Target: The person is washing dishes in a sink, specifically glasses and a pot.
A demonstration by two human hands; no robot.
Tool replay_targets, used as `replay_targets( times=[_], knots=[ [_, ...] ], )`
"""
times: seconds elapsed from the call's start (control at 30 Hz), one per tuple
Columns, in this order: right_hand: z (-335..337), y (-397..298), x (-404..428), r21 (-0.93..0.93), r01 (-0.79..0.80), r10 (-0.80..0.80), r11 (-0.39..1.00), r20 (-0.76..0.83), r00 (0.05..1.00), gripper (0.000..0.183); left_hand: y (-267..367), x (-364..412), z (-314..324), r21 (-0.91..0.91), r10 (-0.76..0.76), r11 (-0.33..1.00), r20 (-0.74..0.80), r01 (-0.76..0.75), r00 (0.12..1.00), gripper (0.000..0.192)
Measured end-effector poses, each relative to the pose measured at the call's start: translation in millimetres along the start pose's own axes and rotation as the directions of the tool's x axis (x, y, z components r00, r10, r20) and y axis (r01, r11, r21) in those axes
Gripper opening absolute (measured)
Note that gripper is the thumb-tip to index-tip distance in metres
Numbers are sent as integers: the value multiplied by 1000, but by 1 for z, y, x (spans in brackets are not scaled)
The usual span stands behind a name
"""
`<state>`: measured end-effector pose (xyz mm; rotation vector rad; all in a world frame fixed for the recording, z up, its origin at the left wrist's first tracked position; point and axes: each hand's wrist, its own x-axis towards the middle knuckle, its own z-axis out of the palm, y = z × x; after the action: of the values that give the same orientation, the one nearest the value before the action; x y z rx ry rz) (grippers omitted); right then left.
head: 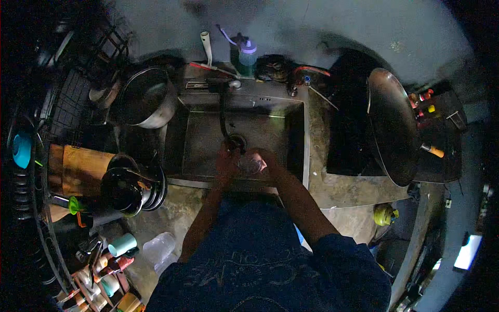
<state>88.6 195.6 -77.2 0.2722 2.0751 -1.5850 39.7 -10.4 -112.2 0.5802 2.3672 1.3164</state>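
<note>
Both hands are low over a stainless steel sink (249, 128), in dim light. My right hand (268, 158) is closed around a shiny, translucent pinkish thing (256, 164), perhaps a plastic bag or wrapper. Close beside it on the left, my left hand (227, 160) is dark and blurred; whether it also grips the shiny thing is not plain. A dark faucet spout (223, 119) reaches down toward my left hand. Just beyond the hands lies the round sink drain (237, 141), partly covered by the spout and my fingers.
A large metal pot (150, 99) stands left of the sink. Below it are stacked dark pans (124, 189) and a wooden board (87, 167). Behind the sink stand a squeegee (207, 50) and a purple-topped pump bottle (248, 56). At right, a big wok (391, 124) leans upright.
</note>
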Motion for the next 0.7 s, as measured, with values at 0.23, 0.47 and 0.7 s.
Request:
replay_targets(
  times=[0.23, 0.47, 0.7],
  knots=[
    [8, 9, 15, 398, 90, -74, 913, -56, 996, 67, 104, 7, -55, -207, -70, 976, -32, 62, 997, 40],
    [15, 35, 9, 717, 190, -113, 670, -154, 981, 60, 91, 18, -54, -11, 120, 993, -30, -121, 992, 43],
    [45, 64, 1, 910, 276, -142, 310, -242, 960, 54, 103, 6, -45, -335, 125, 931, -81, -145, 989, 44]
  ],
)
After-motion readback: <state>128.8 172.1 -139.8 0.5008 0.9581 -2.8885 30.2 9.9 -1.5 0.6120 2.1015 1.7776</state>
